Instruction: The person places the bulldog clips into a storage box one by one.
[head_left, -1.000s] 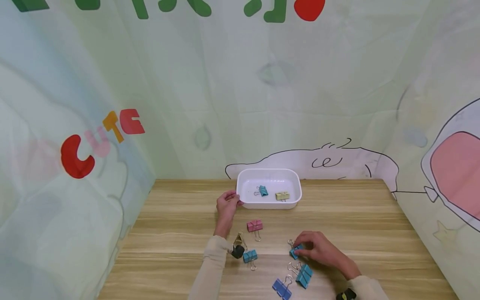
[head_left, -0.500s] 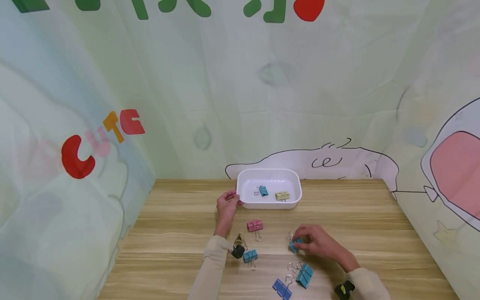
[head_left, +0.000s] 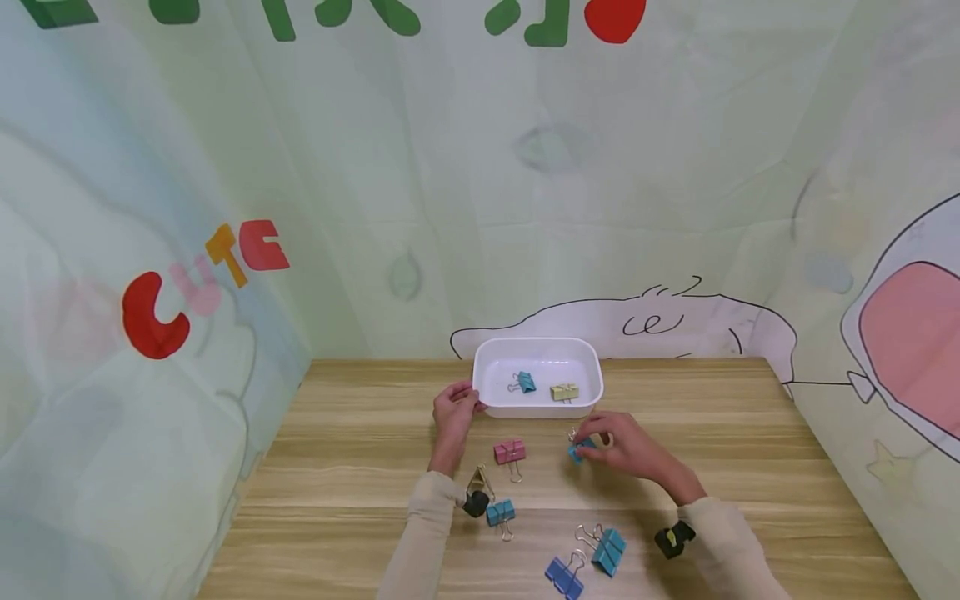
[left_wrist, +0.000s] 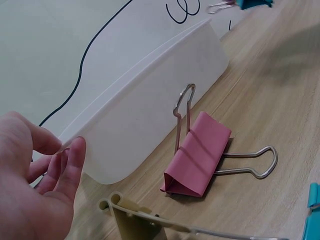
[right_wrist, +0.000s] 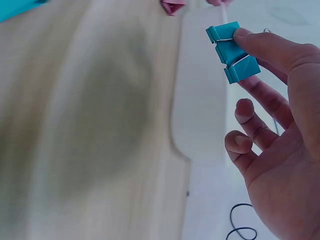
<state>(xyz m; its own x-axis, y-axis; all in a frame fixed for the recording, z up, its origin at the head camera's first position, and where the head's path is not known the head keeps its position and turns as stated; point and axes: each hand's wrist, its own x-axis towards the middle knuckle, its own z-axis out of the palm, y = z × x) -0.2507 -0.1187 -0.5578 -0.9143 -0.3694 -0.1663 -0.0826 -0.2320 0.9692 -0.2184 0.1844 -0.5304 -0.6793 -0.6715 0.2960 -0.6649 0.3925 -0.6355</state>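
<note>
My right hand (head_left: 626,446) pinches a teal binder clip (right_wrist: 233,52) between thumb and fingers, lifted over the table just in front of the white tray (head_left: 536,412). The tray's left front corner is pinched by my left hand (head_left: 453,414), thumb and fingertips at its rim in the left wrist view. Inside the tray lie a small teal binder clip (head_left: 527,382) and a yellow binder clip (head_left: 564,392). A pink binder clip (left_wrist: 199,155) rests on the table beside the tray's front wall, near my left hand.
Closer to me on the wooden table (head_left: 360,433) lie a gold binder clip (head_left: 478,478), a teal binder clip (head_left: 501,512), a larger teal clip (head_left: 610,552) and a blue clip (head_left: 564,577). A printed cloth backdrop (head_left: 480,208) hangs behind the table.
My right hand has lifted the teal binder clip off the table and carried it forward, toward the tray. The left hand has stayed at the tray's corner.
</note>
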